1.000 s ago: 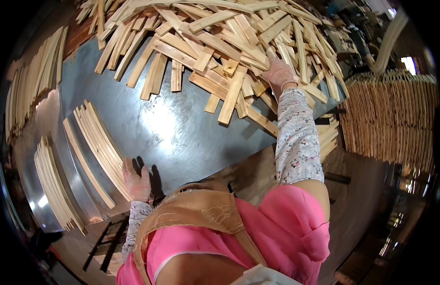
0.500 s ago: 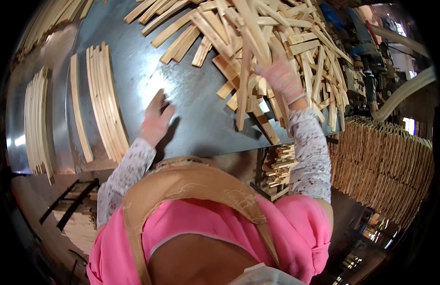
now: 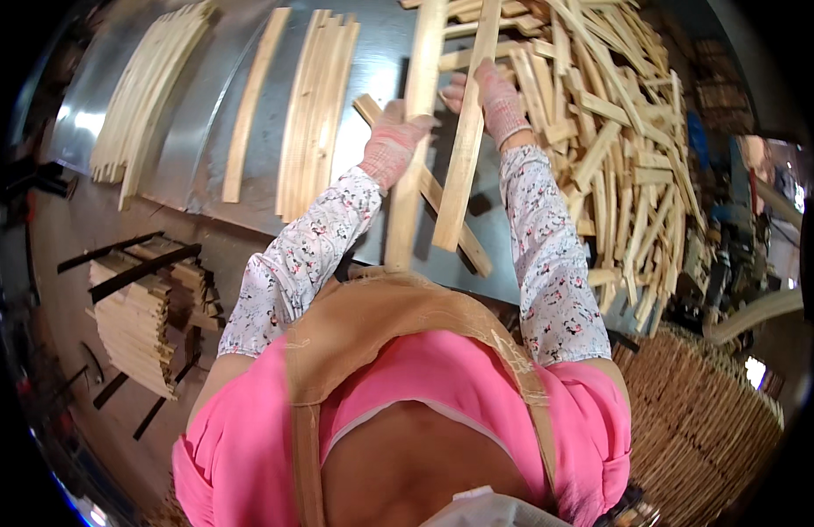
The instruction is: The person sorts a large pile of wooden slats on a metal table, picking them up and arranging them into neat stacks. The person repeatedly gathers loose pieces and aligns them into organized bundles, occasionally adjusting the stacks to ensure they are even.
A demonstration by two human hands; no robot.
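Both hands wear pinkish knit gloves. My left hand (image 3: 394, 147) is closed around a long pale wooden strip (image 3: 405, 224) that points away from me, its near end close to my apron. In my right hand (image 3: 500, 104) is a second wooden strip (image 3: 462, 176), held roughly alongside the first and slightly tilted. The fingers of this hand wrap its edge. Under both lies a loose strip (image 3: 473, 253), set crosswise on the metal table (image 3: 354, 140). Just right of my right hand is a large jumbled pile of wooden strips (image 3: 613, 167).
On the left, a row of strips (image 3: 317, 114), a single strip (image 3: 254, 110) and a wider row (image 3: 152, 92) lie on the table. A stack of wood (image 3: 130, 329) on a black-barred rack stands lower left. A tall wood stack (image 3: 701, 422) and a pale hose (image 3: 758, 312) are at right.
My left hand was open and empty; it now grips a strip. My right hand has come away from the pile with a strip. The view has shifted left.
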